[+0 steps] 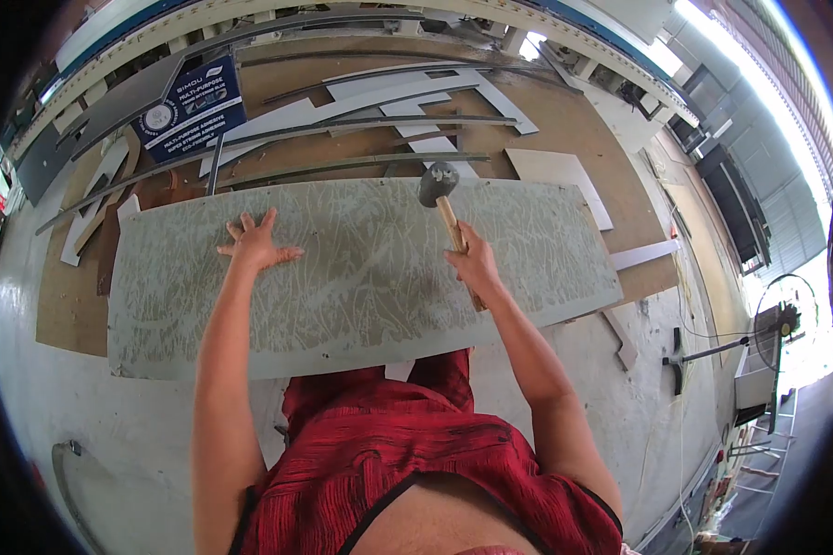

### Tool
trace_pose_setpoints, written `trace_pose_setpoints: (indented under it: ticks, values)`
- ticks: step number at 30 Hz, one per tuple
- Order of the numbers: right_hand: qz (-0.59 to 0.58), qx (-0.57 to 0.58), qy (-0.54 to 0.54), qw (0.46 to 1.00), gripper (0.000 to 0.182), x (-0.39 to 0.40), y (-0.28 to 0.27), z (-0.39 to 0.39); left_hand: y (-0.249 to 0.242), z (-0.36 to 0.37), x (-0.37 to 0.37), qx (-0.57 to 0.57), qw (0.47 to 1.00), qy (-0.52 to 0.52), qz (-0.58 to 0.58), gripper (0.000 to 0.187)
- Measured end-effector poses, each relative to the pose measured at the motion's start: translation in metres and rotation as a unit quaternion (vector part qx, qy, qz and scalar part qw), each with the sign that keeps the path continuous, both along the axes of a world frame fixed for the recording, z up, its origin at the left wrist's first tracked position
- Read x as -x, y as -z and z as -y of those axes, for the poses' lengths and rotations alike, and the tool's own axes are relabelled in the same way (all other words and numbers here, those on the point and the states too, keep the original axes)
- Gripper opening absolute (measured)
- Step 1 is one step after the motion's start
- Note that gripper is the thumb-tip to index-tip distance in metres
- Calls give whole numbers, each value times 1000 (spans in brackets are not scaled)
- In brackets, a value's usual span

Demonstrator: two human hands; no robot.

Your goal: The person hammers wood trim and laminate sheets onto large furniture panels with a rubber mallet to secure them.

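Note:
A large rectangular panel (370, 324) with a grey-green, streaked surface lies across in front of my body. My left hand (255, 248) rests on its left part, fingers spread and holding nothing. My right hand (475, 261) is wrapped around the wooden handle of a rubber mallet (440, 184). The mallet's dark, worn head points away from me and overlaps the panel's far edge in this view. The lower end of the handle shows below my right hand.
Brown boards (342, 69) on the floor bear white strips (504, 102) and long dark strips (389, 121). A dark blue box (192, 106) printed as multi-purpose adhesive stands behind the panel. A fan (783, 320) stands at right, near a ladder (759, 472). Long machinery (611, 69) runs along the back.

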State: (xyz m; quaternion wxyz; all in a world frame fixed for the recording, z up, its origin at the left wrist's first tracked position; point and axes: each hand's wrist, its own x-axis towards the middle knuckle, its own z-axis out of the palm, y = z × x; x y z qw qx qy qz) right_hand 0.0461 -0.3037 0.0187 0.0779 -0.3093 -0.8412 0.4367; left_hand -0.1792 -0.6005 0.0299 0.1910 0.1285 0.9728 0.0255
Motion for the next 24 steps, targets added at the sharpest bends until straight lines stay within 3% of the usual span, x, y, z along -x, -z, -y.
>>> trace_pose_setpoints:
  ticks: [5,8,17,24]
  values:
    - [-4,-146,-59,987,63,7,33,-16,-1,-2,1,3,1000,-3,9,115]
    - [-2,61,-29,998,65,3,5,-8,-1,-1,0,-5,1000,-1,8,115]
    - [-82,45,97,991,65,-26,-9,-59,-4,-2,-1,-7,1000,-4,12,118]
    - [17,-13,107,994,62,-25,7,-82,2,-2,3,0,1000,-6,18,118]
